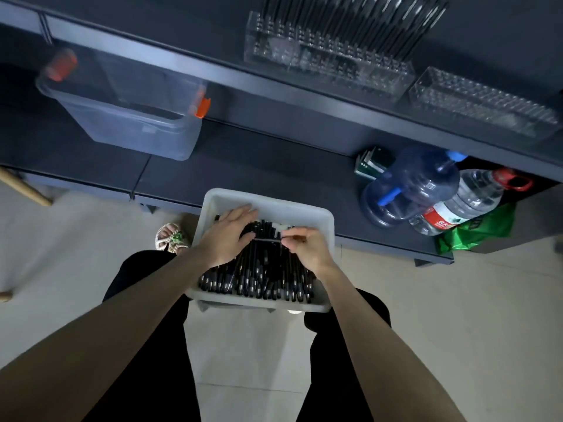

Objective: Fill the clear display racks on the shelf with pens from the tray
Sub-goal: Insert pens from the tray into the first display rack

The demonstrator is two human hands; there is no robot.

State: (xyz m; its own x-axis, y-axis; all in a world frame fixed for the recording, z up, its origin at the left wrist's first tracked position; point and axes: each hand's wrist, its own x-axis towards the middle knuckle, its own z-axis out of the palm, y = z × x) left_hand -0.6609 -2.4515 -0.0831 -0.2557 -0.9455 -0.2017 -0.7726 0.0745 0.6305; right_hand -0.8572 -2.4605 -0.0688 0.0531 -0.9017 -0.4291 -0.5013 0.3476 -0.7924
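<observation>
Right hand [305,249] pinches one pen [268,239] crosswise; left hand [230,236] lies flat on the tray [213,205] pile; display racks [329,63] stand ahead (up, rightward).

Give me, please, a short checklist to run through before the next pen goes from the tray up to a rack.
1. Pen gripped: ok; the right hand pinches one pen above the pile.
2. Other hand clear of that pen: cannot tell; the left hand lies flat on the pile, thumb near the pen's end.
3. Tray steady: cannot tell; what supports the tray is hidden.
4. Empty slots available: ok; the right rack looks empty.
5. Room in the left rack: cannot tell; it holds many pens.
</observation>
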